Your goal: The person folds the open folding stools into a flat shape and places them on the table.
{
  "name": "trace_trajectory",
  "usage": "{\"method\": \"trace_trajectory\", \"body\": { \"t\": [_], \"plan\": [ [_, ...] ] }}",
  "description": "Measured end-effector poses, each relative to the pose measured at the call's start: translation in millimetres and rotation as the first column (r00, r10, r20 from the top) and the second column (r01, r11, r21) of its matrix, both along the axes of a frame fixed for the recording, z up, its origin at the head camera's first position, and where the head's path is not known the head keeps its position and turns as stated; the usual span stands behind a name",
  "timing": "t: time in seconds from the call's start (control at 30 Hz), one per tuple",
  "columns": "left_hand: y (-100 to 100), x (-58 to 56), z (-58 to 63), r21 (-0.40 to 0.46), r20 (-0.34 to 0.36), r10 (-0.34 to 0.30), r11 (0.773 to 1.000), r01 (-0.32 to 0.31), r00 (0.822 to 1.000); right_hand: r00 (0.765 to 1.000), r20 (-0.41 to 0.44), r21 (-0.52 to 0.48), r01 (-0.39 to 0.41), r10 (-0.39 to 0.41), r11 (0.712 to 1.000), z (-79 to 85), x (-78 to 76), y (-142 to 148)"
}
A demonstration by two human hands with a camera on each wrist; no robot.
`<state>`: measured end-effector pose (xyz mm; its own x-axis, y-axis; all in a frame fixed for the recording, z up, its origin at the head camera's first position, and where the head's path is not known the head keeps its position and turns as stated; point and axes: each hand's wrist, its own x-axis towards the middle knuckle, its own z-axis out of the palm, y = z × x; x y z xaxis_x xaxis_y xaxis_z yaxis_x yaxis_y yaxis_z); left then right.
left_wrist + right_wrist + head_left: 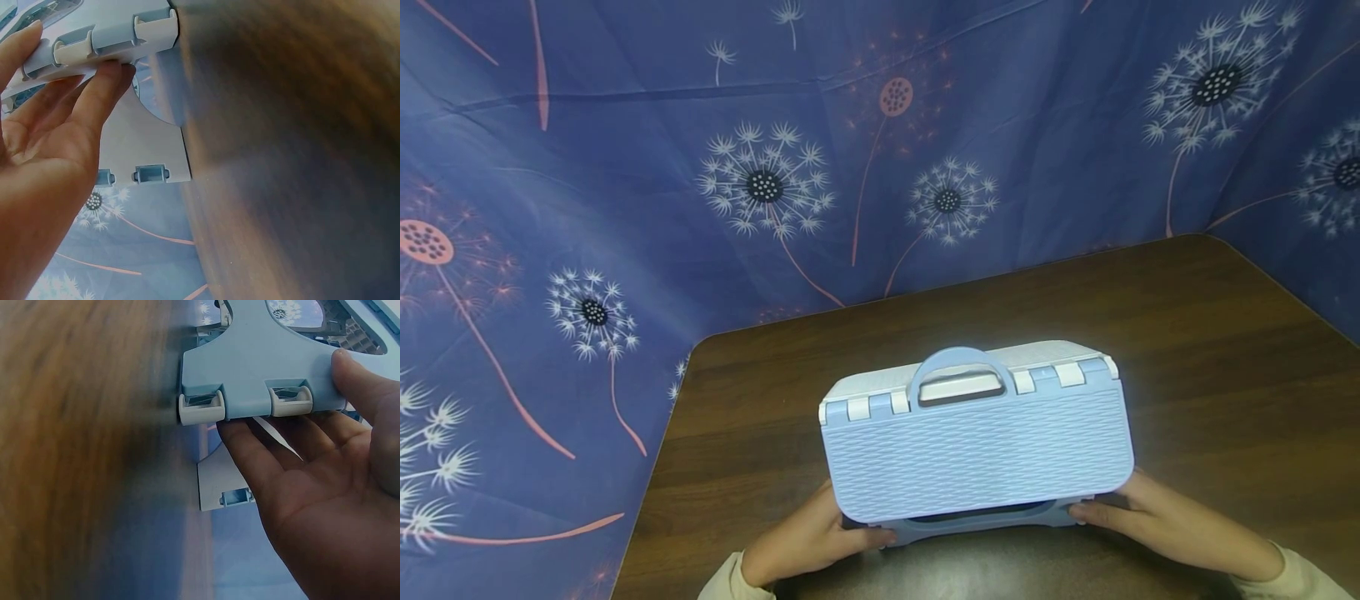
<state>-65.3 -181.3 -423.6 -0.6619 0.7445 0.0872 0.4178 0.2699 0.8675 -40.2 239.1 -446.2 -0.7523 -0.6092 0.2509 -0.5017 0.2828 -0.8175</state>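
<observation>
plastic case [977,454]: pale blue and white, near the front of the wooden surface [752,433], woven-patterned panel toward the person; whether its lowest edge touches down, i cannot tell.
left hand [820,533]: its grip is narrow, holding the case's lower left end, thumb on the near side, fingers behind and under.
right hand [1150,517]: mirrors that at the lower right end, grip holding the blue lower frame [977,523] between thumb and fingers.
weight: probably light for its bulk, as the shell looks thin and hollow, though wide enough to want two hands.
stiffness: panels look rigid; the white hinge tabs [1070,374] along the top edge suggest it may fold or swing rather than bend.
slip: the smooth frame is likely slick under thumbs, the woven relief a little grippier.
fragile spots: hinge tabs and clips, i'd judge; better not to pry there.
where to hold: both ends of the lower frame for a level hold; the loop handle [958,354] on top would suit one-handed carrying.
</observation>
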Motion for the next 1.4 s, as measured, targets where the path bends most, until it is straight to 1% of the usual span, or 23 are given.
{"method": "trace_trajectory", "body": {
  "t": [0.07,0.23,0.37,0.63,0.77,0.83,0.97,1.07,1.2,1.33,1.4],
  "plan": [
    [-0.3,-0.4,-0.9,-0.003,-0.005,-0.004,1.0,0.004,1.0,1.0,-0.001,0.006,0.005,-0.005,1.0,-0.1,0.2,0.1],
    [-0.6,-0.7,-2.0,0.011,-0.057,-0.022,1.0,0.022,0.998,1.0,0.001,0.021,0.022,-0.022,1.0,-0.3,0.7,0.0],
    [-1.1,-0.4,-1.9,0.007,-0.037,-0.021,1.0,0.022,0.999,0.999,0.017,0.03,0.028,-0.029,0.999,-0.1,1.2,0.2],
    [-1.6,-0.1,-0.6,-0.011,0.01,-0.01,1.0,0.01,1.0,1.0,-0.003,0.019,0.015,-0.015,1.0,0.3,0.4,-0.3],
    [-1.4,0.5,0.1,-0.015,0.004,-0.01,1.0,0.01,1.0,1.0,0.008,0.011,0.002,-0.002,1.0,0.4,0.2,-0.6],
    [-1.2,0.9,-0.2,-0.023,-0.013,-0.013,1.0,0.013,1.0,1.0,0.005,0.008,0.001,-0.001,1.0,0.2,0.1,-1.1],
    [-0.7,1.5,-0.8,-0.041,-0.099,-0.039,0.999,0.035,0.994,1.0,-0.008,0.01,0.017,-0.017,1.0,-0.8,0.6,-2.1],
    [-0.8,2.0,-0.6,-0.05,-0.131,-0.052,0.998,0.046,0.99,0.999,0.003,0.021,0.033,-0.034,0.999,-1.7,1.7,-1.5],
    [-1.4,2.2,-0.1,-0.054,-0.129,-0.062,0.997,0.055,0.99,0.999,0.02,0.036,0.039,-0.04,0.999,-2.1,2.4,-0.9],
    [-1.6,1.8,0.0,-0.055,-0.143,-0.08,0.996,0.072,0.987,0.999,0.015,0.048,0.036,-0.037,0.998,-1.5,2.1,-0.9],
    [-1.8,2.0,0.3,-0.056,-0.134,-0.085,0.995,0.079,0.987,0.999,0.015,0.05,0.031,-0.032,0.998,-1.3,1.9,-0.7]
  ]
}}
